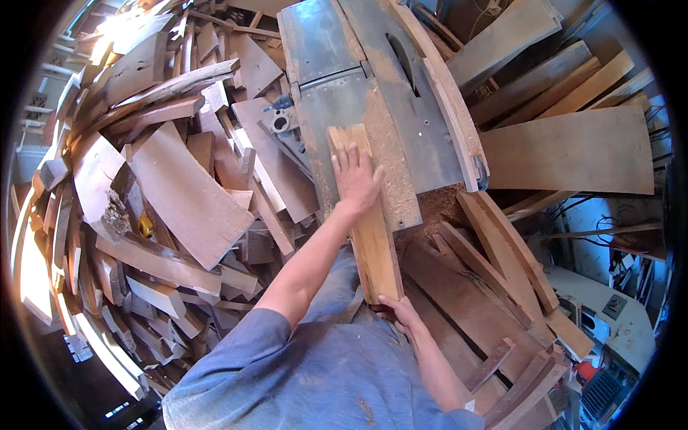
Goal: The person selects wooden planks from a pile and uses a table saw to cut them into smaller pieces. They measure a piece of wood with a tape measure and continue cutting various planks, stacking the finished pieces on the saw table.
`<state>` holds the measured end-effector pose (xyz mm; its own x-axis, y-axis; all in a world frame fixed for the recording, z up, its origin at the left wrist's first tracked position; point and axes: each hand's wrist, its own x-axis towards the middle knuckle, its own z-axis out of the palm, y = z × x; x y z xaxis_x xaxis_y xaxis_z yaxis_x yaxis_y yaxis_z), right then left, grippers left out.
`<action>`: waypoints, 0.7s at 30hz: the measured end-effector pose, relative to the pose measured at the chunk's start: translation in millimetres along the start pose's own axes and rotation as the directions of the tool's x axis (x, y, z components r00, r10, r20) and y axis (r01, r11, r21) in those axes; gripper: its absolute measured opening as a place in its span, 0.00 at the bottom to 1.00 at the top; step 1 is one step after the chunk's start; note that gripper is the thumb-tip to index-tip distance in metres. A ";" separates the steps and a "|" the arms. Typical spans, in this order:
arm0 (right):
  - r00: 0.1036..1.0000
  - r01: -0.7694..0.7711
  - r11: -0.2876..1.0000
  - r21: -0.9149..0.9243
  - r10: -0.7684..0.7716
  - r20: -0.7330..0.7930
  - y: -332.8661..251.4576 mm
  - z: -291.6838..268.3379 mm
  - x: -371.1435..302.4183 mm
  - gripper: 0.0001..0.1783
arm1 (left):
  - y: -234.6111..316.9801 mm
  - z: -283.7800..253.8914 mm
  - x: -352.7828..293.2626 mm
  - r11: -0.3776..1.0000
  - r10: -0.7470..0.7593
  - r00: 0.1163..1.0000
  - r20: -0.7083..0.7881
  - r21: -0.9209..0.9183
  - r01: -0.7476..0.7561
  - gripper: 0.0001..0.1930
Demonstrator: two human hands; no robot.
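Observation:
A long light-brown wooden board (377, 247) lies lengthwise, its far part on the metal bed of a jointer (315, 115) and its near end reaching past the edge to my waist. My left hand (356, 178) rests flat on top of the board near its far end, fingers spread and pointing away from me. At the near end, my right hand (401, 313) grips the board, thumb on top and the other fingers mostly hidden. The cutter slot (333, 77) crosses the bed beyond the board's far end.
A dark circular saw blade (403, 63) stands up through the table to the right, beside a wooden fence (451, 115). Sawdust (390, 143) covers part of the bed. Piled offcuts (190, 193) fill the left; more boards (566, 150) lean at right, near a motor (602, 393).

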<state>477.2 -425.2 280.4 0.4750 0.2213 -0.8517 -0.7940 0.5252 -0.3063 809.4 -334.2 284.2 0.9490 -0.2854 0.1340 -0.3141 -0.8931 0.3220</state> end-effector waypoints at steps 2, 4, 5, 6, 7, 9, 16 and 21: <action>0.999 -0.040 0.999 -0.023 0.040 0.012 -15.2 10.3 15.3 0.28 | -16.2 10.2 20.3 0.999 0.007 1.000 -0.006 0.039 -0.007 0.30; 0.998 -0.057 0.990 -0.132 0.057 -0.007 -34.5 20.4 21.8 0.27 | -29.2 12.2 37.8 0.998 0.004 1.000 -0.028 0.068 -0.002 0.29; 0.998 -0.065 0.981 -0.185 0.063 -0.015 -42.7 25.1 22.9 0.28 | -33.2 12.7 44.4 0.997 -0.002 1.000 -0.030 0.075 0.004 0.29; 0.998 -0.054 0.973 -0.226 0.050 -0.026 -47.0 27.6 24.4 0.31 | -36.9 13.3 50.5 0.997 -0.007 0.999 -0.032 0.083 0.010 0.29; 0.998 -0.038 0.974 -0.222 0.025 -0.062 -53.7 31.3 24.5 0.31 | -39.4 12.7 57.8 0.996 -0.011 0.999 -0.036 0.092 0.014 0.28; 0.991 -0.009 0.976 -0.216 -0.021 -0.134 -65.3 38.6 26.4 0.32 | -43.9 11.8 71.6 0.995 -0.030 0.999 -0.013 0.093 0.031 0.30; 0.975 0.068 0.974 -0.218 -0.110 -0.190 -99.9 60.7 56.3 0.37 | -57.7 10.6 126.2 0.993 -0.049 0.999 0.013 0.108 0.048 0.31; 0.979 0.022 0.976 -0.218 -0.065 -0.191 -133.2 73.7 75.2 0.36 | -72.5 12.9 162.7 0.989 -0.060 0.998 0.018 0.135 0.057 0.31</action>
<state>646.6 -417.9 288.4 0.4439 0.0257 -0.8957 -0.8472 0.3378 -0.4101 986.9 -320.4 270.6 0.9665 -0.2373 0.0974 -0.2526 -0.9468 0.1993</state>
